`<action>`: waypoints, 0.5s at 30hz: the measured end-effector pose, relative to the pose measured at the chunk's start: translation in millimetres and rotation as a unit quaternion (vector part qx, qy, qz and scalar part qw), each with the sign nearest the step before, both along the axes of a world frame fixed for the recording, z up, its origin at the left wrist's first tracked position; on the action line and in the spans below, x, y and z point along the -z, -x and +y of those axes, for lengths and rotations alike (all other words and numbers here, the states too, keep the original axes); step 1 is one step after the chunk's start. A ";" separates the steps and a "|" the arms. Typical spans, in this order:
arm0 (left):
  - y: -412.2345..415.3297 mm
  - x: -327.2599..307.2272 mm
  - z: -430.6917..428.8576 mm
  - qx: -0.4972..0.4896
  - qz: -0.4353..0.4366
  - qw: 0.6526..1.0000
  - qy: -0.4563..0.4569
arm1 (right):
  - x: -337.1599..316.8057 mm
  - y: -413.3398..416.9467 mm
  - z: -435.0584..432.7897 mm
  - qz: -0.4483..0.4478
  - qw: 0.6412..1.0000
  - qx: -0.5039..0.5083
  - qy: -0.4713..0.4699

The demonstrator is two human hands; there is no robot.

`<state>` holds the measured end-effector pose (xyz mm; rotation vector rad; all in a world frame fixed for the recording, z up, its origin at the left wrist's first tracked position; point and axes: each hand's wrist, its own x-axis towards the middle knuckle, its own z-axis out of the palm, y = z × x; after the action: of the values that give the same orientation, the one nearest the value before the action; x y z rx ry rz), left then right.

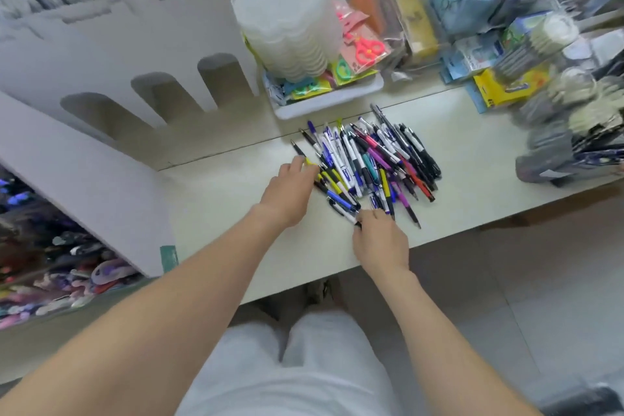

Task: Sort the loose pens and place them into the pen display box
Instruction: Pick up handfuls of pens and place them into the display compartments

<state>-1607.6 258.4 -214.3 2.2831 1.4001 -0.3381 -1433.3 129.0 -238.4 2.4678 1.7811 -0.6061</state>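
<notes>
Pale cream table top point(219, 213) in a crowded stationery shop lies under both our arms. Our left hand point(292, 192) reaches forward with its fingers loosely straight, holding nothing. Its tips rest on the left edge of the heap of loose pens point(371, 159), and a yellow and black pen point(309, 161) lies just past the thumb. Our right hand point(380, 240) sits nearer to us, at the near end of the same heap. Its fingers bend down onto the pen ends and touch a white pen with a black tip point(351, 218), but we cannot tell whether they grip it or only rest on it.

Between and beyond the two hands, the pens fan out in a mixed pile of white, blue, purple, black, red and yellow plastic barrels, most pointing away from us. Well to the left of the left hand, and farther back, stands the pen display box point(189, 30), tall stepped white cardboard with arched cut-outs in its front walls.

Straight beyond the heap sits a white plastic tray point(331, 101) with a stack of translucent plastic lids point(287, 17) and carded pink scissors point(366, 47) in it. Past the right hand, packaged stationery point(506, 88) crowds the far side. Below the table edge we see our white trousers point(287, 365).
</notes>
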 end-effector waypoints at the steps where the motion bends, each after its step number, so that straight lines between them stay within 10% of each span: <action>1: -2.6 3.3 5.0 -0.003 -0.002 1.000 -0.017 | 1.1 -1.6 0.0 -0.002 1.000 -0.012 -0.007; 15: -15.1 17.4 87.9 0.083 0.038 0.996 0.020 | 39.0 36.7 24.0 -0.051 0.969 0.003 -0.241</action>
<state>-1592.5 346.3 -231.7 2.3827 1.2291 -0.5053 -1470.0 153.0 -277.4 2.7279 2.0795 -0.0370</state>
